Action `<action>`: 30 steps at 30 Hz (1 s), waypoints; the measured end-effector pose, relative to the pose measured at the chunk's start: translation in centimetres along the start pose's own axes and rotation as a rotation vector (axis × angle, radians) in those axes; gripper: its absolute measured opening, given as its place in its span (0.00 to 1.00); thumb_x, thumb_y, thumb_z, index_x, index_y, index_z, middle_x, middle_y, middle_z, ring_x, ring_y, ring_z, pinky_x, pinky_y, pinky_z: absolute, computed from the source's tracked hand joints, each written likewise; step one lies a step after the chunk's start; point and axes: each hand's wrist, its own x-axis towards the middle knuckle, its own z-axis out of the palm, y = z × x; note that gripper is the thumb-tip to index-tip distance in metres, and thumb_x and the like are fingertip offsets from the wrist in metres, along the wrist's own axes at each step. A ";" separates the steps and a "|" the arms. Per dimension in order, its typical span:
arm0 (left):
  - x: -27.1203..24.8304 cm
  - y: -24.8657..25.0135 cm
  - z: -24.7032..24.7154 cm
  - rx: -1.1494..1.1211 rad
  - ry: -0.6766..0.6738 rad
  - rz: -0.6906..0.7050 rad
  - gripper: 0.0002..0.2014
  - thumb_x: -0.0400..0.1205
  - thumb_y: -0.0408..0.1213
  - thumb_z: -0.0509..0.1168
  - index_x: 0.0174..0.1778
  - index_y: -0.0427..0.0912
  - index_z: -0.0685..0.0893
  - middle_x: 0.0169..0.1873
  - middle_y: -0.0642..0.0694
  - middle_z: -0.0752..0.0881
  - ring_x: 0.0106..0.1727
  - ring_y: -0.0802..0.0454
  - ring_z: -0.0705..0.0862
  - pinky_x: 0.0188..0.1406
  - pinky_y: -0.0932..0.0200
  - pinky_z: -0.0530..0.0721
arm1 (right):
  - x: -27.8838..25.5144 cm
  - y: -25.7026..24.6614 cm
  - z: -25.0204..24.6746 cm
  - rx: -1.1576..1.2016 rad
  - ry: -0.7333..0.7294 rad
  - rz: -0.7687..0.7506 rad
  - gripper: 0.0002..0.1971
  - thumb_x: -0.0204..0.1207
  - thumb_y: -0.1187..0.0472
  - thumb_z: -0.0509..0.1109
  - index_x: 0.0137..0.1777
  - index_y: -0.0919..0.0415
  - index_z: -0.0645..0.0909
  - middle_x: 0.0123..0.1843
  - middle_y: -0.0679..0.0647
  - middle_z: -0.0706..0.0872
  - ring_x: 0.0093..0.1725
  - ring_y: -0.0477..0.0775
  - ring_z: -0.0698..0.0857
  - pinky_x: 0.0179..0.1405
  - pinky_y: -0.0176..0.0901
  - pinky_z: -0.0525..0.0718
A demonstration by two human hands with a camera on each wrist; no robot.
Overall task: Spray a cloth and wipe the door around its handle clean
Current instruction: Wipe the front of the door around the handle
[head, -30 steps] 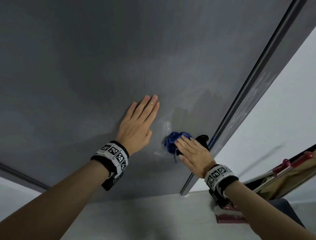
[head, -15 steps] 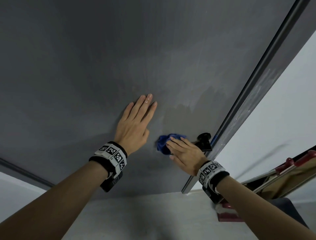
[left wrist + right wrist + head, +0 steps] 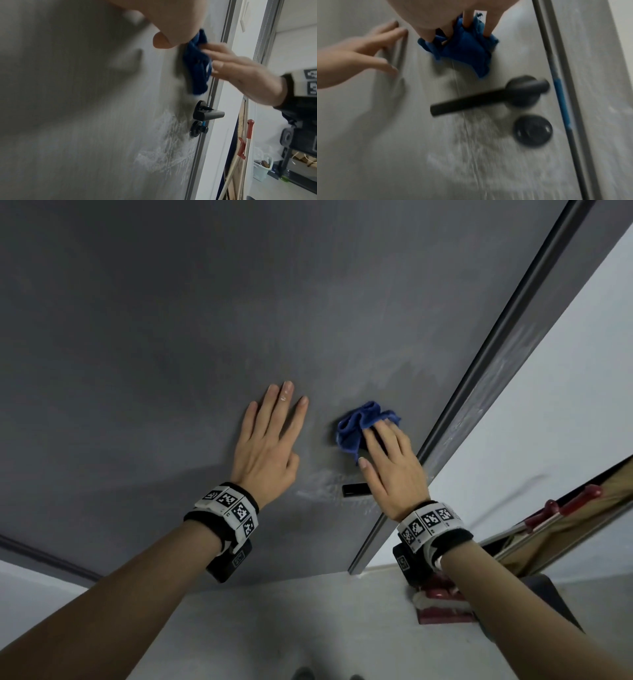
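Head view first: closest to you, low on the door (image 3: 171,320), a white smeary patch (image 3: 317,491) sits just left of the tip of the black handle (image 3: 354,490). Your right hand (image 3: 394,470) covers the rest of the handle from this view. Its fingers are almost straight and they press the blue cloth (image 3: 356,426) flat on the door. They push it; they do not wrap round it.

So the cloth is now farther up the door than the handle, and the dirty patch is on the near side, below the handle. I think your next wipe has to come back down toward you, past the handle.

The right wrist view shows the handle as a long bar. It lies sideways, with its round base on the right by the door edge and its free tip pointing left. A second round black plate (image 3: 533,130) sits just below the base.

Your left hand (image 3: 270,443) lies open and flat on the door, left of the cloth. The right hand is nearer the handle.
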 end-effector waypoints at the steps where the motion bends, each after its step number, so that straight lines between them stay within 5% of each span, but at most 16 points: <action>1: -0.2 0.2 0.4 -0.009 -0.003 0.000 0.46 0.71 0.34 0.65 0.87 0.42 0.54 0.86 0.42 0.41 0.88 0.38 0.47 0.86 0.39 0.48 | -1.1 0.3 1.0 0.025 -0.025 0.040 0.27 0.89 0.51 0.55 0.83 0.64 0.70 0.84 0.62 0.68 0.81 0.64 0.67 0.80 0.55 0.70; 4: -0.8 0.8 1.1 -0.039 -0.016 -0.005 0.46 0.71 0.33 0.65 0.87 0.41 0.55 0.86 0.41 0.42 0.88 0.37 0.47 0.86 0.39 0.49 | -3.9 1.1 3.4 0.094 -0.129 0.185 0.26 0.89 0.48 0.53 0.74 0.65 0.78 0.80 0.59 0.69 0.74 0.61 0.70 0.68 0.58 0.82; 7: -1.2 1.6 1.5 -0.061 -0.031 -0.011 0.45 0.71 0.33 0.65 0.87 0.40 0.56 0.86 0.39 0.43 0.88 0.36 0.47 0.86 0.37 0.50 | -4.5 1.8 4.5 0.186 -0.123 0.234 0.25 0.89 0.49 0.51 0.65 0.69 0.81 0.77 0.58 0.70 0.74 0.61 0.71 0.73 0.59 0.77; 13: -1.3 3.2 1.0 -0.174 -0.043 -0.005 0.43 0.70 0.31 0.63 0.86 0.36 0.59 0.87 0.38 0.48 0.88 0.37 0.48 0.86 0.41 0.50 | -4.3 1.7 2.2 0.342 0.084 0.277 0.22 0.89 0.57 0.54 0.74 0.70 0.76 0.76 0.59 0.71 0.75 0.58 0.72 0.80 0.49 0.69; 15: -1.8 3.8 1.4 -0.313 -0.066 0.071 0.39 0.72 0.29 0.61 0.84 0.35 0.64 0.86 0.38 0.58 0.87 0.40 0.55 0.85 0.42 0.58 | -4.6 1.9 0.4 0.360 0.166 0.293 0.22 0.88 0.59 0.54 0.76 0.70 0.75 0.76 0.61 0.71 0.77 0.57 0.72 0.82 0.45 0.67; 18: -2.9 5.4 1.7 -0.478 -0.238 0.111 0.29 0.78 0.30 0.60 0.79 0.41 0.74 0.73 0.42 0.82 0.73 0.43 0.80 0.62 0.43 0.85 | -5.5 2.5 -2.3 0.360 0.263 0.308 0.20 0.87 0.62 0.54 0.74 0.69 0.78 0.74 0.63 0.72 0.76 0.57 0.73 0.80 0.45 0.68; 20: -3.3 6.6 1.6 -0.468 -0.364 0.082 0.25 0.82 0.34 0.60 0.78 0.47 0.76 0.69 0.47 0.85 0.62 0.43 0.87 0.51 0.50 0.87 | -6.7 2.9 -3.5 0.349 0.283 0.309 0.19 0.88 0.62 0.54 0.70 0.69 0.80 0.73 0.61 0.73 0.74 0.60 0.75 0.78 0.48 0.70; 24: -3.3 8.4 2.9 -0.428 -0.426 0.008 0.22 0.85 0.40 0.59 0.77 0.47 0.75 0.71 0.49 0.82 0.63 0.44 0.86 0.53 0.52 0.83 | -8.7 3.7 -2.2 0.373 0.134 0.312 0.21 0.88 0.56 0.54 0.64 0.69 0.83 0.71 0.56 0.74 0.71 0.60 0.76 0.76 0.44 0.71; 30: -2.7 9.0 6.4 -0.597 -0.348 -0.125 0.09 0.85 0.45 0.65 0.55 0.46 0.85 0.50 0.52 0.88 0.48 0.49 0.87 0.45 0.50 0.85 | -7.6 4.6 2.9 0.263 -0.035 0.285 0.18 0.82 0.60 0.61 0.66 0.69 0.82 0.69 0.60 0.79 0.65 0.60 0.73 0.70 0.47 0.72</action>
